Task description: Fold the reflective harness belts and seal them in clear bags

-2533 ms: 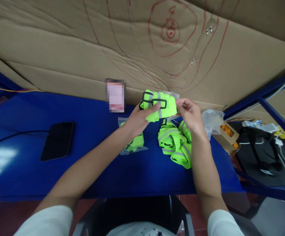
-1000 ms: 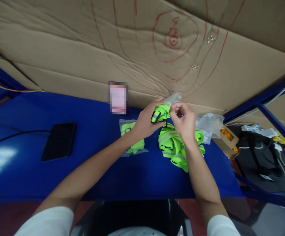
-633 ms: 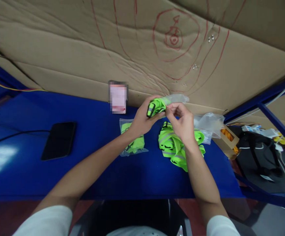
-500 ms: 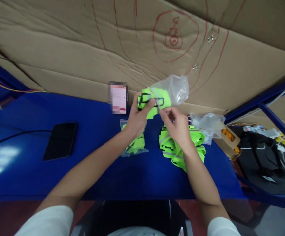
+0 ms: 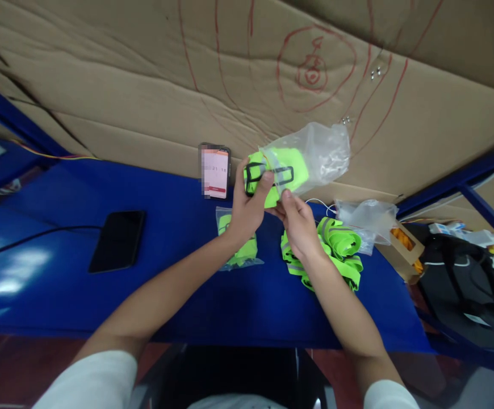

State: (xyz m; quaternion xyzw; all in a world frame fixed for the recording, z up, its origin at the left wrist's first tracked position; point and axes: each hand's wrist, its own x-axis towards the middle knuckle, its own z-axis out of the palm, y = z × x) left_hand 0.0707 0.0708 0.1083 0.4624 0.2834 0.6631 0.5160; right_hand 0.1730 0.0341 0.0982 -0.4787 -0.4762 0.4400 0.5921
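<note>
- Black slab [image 5: 118, 241] lies at left, phone [image 5: 216, 173] props upper centre.
- Right hand [image 5: 300, 227] and forearm block part of the green strap pile [image 5: 340, 238], right of centre.
- Mid-frame, clear bag [image 5: 327, 150] half-swallows the green bundle [image 5: 280, 177]!
- Left hand [image 5: 248, 210] clamps the bundle; right fingers pinch the bag's edge.
- Below, second bag [image 5: 253, 263] holds green straps; far right, box [image 5: 394, 255] holds something orange.

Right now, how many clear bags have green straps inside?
2: one held bag, right hand at its edge; one packed bag, lying on the blue table. Others may be hidden.
</note>
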